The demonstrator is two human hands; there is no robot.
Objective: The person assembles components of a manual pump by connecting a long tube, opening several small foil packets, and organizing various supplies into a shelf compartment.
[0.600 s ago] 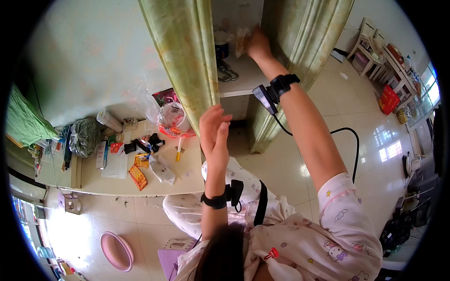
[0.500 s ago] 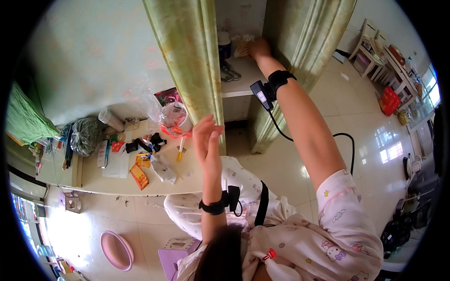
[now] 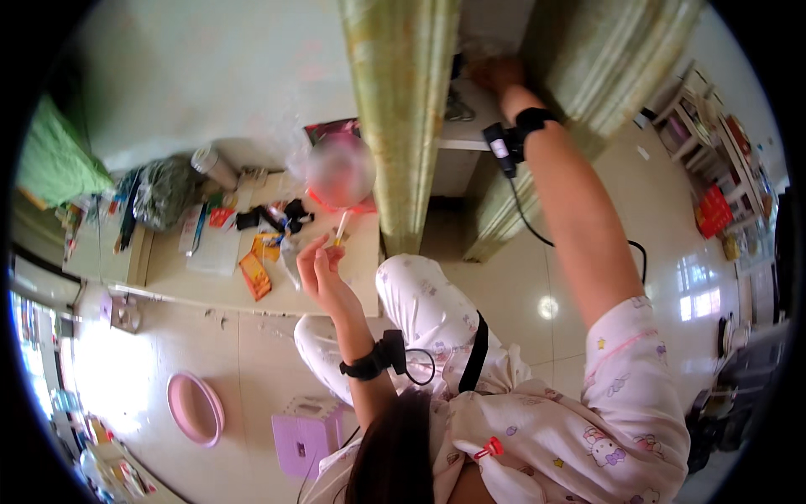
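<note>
My right hand (image 3: 501, 74) reaches into a curtained shelf (image 3: 472, 133) at the top. It is beside a pale bundle (image 3: 487, 49) that looks like cotton swabs; blur and shade hide its fingers, so I cannot tell whether it grips them. A metal clip-like item (image 3: 458, 107) lies nearer on the shelf. Over the front of the table, my left hand (image 3: 321, 273) is raised, fingers loosely bent and apart, holding nothing. Just beyond its fingertips lies a small brush (image 3: 342, 227) with a pale handle and yellow end. A crumpled white bag (image 3: 288, 260) is partly behind the hand.
Green curtains (image 3: 399, 126) hang on both sides of the shelf. The table (image 3: 336, 296) holds orange packets (image 3: 255, 275), black straps (image 3: 273, 218), a blurred round container (image 3: 342, 172) and a bagged bundle (image 3: 164, 193). A purple stool (image 3: 295, 445) and pink basin (image 3: 195, 409) stand on the floor.
The view has shifted, moving the shelf and curtains rightward in the picture. My left hand has moved left and lower over the table. My right hand remains inside the shelf by the pale bundle.
</note>
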